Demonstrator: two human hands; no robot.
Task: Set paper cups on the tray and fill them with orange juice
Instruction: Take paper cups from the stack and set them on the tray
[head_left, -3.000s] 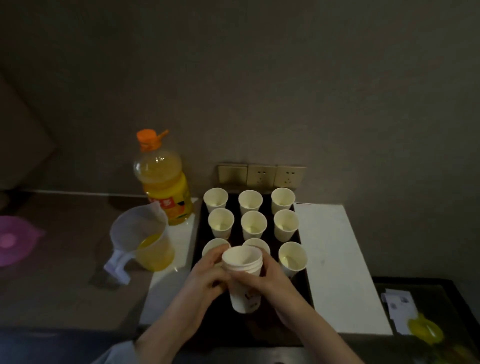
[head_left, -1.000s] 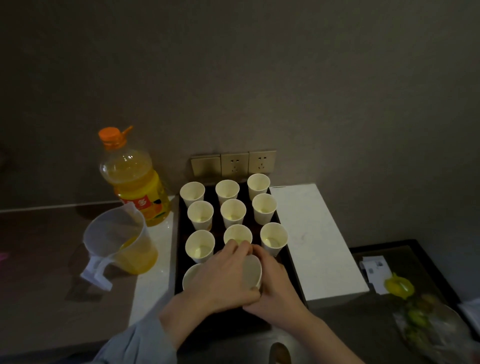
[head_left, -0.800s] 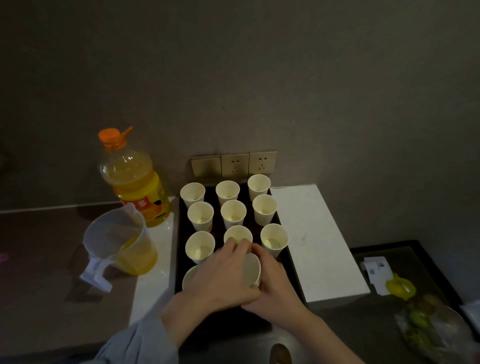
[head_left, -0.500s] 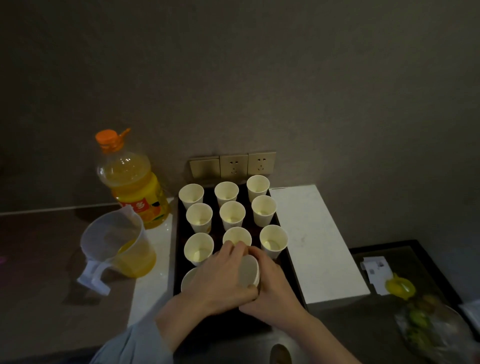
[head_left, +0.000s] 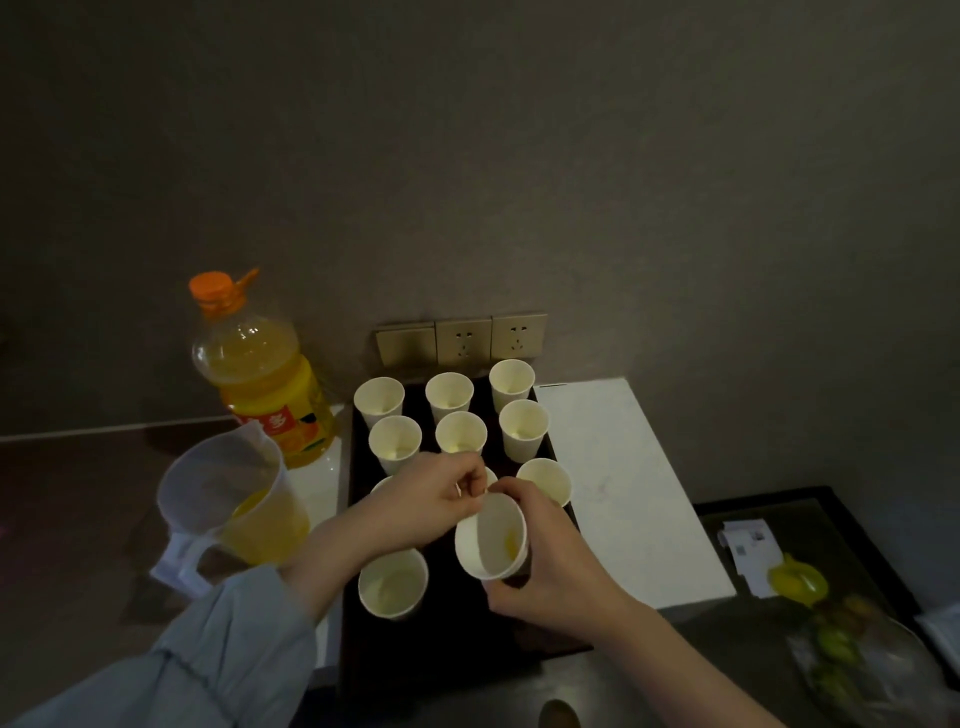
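A dim head-camera view looks down on a dark tray (head_left: 358, 649) holding paper cups in rows of three. The right hand (head_left: 545, 582) grips a tilted paper cup (head_left: 491, 538) above the tray's near middle, a little orange liquid showing inside. The left hand (head_left: 431, 501) pinches at its rim, fingers curled. Another cup (head_left: 392, 582) stands at near left. The set cups look pale inside, possibly barely filled (the light is poor). A jug (head_left: 234, 499) part full of juice and a juice bottle (head_left: 260, 374) wait left of the tray. Placing is nearly finished; most pouring seems left.
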